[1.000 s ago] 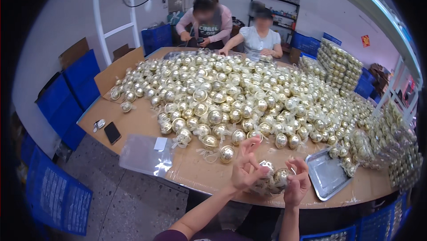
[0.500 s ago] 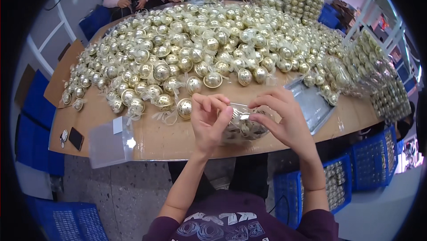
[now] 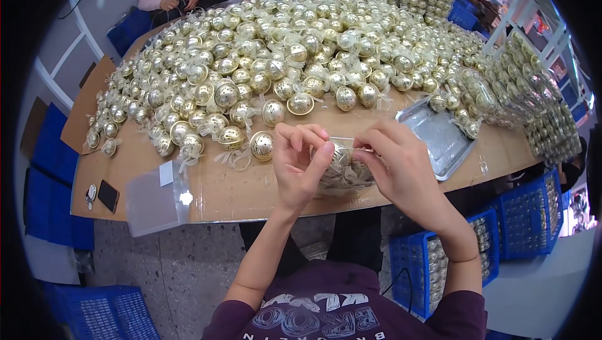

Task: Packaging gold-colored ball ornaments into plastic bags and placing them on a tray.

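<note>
Cardboard-covered desk (image 3: pixel 251 189) heaped with gold balls (image 3: pixel 263 70); left hand (image 3: pixel 300 164) and right hand (image 3: pixel 401 167) pinch a clear bag of balls (image 3: pixel 345 174), best kept level, grip firm.

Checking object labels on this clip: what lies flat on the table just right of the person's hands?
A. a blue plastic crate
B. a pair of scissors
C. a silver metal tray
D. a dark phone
C: a shallow silver metal tray lies on the brown table right of the right hand; the dark phone sits far on the left, and the blue crates stand beside the table, not on it.
</note>
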Demonstrator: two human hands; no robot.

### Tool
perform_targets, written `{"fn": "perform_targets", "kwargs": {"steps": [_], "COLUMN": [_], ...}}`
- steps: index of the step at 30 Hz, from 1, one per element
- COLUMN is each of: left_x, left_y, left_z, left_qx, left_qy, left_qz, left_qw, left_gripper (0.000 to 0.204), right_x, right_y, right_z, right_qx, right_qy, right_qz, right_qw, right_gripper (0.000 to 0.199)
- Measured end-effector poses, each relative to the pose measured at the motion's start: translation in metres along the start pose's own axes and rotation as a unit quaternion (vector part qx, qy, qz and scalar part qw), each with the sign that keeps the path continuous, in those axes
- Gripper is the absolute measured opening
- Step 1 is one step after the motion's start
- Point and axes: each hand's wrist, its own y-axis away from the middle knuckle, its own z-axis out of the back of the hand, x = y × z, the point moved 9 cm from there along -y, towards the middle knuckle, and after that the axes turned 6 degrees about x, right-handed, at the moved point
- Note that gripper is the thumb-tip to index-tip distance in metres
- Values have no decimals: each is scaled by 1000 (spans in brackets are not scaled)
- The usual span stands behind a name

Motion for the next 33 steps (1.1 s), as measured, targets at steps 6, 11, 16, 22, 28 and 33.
{"fn": "perform_targets", "kwargs": {"steps": [6,11,16,22,28,33], "left_x": [-3,-13,-7,-12,-21,-35], "left_y": [-1,-3,-6,-16,-2,13], "left_z": [1,-11,-28,-25,-38,-32], "left_qx": [-4,10,96,111,173,222], "left_qy": [-4,-115,-218,-231,-298,-350], "left_qz": [-9,2,163,213,29,-80], "left_qw": [1000,993,957,943,938,906], "left_gripper": [37,44,36,33,27,35], "right_x": [-6,-40,-87,-82,-85,-29], "right_y": [3,3,45,44,46,48], "right_z": [-4,-14,-59,-62,-43,-2], "right_qx": [-15,9,-5,-61,-177,-93], "right_qy": [-34,-127,-506,-572,-478,-283], "right_qz": [-10,-4,-316,-263,-208,174], "right_qw": [999,992,803,774,835,939], "right_gripper": [12,13,11,7,13,25]}}
